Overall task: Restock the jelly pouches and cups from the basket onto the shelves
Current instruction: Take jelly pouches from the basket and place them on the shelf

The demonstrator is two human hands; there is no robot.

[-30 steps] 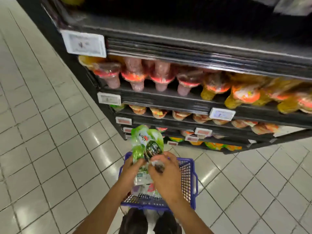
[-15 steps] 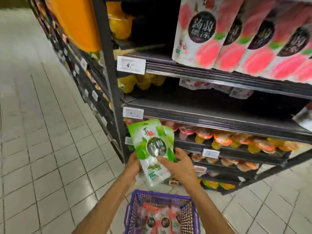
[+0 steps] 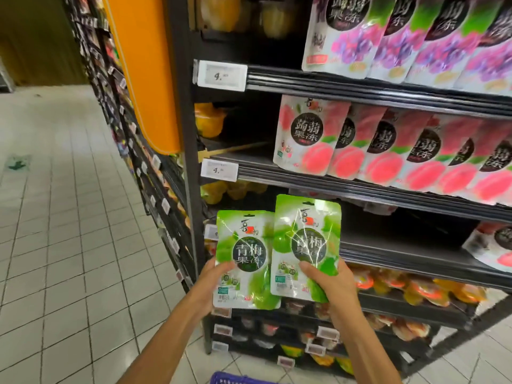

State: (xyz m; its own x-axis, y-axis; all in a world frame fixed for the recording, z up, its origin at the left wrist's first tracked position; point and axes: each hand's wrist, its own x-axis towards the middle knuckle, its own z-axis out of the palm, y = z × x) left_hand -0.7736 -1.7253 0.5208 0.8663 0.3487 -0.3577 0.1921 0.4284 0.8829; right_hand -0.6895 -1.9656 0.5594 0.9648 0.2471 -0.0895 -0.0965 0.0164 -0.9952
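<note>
Pouches raised and split apart since half-second ago: left green glossy film jelly pouch (image 3: 243, 259) pinched low by left hand (image 3: 207, 286), right green glossy film jelly pouch (image 3: 306, 245) gripped low by right hand (image 3: 332, 284), both before dark half-empty shelf (image 3: 401, 253). I judge them light, floppy, slick (film crinkles); I'd hold lower edge, thumb in front, fingers behind.
</note>
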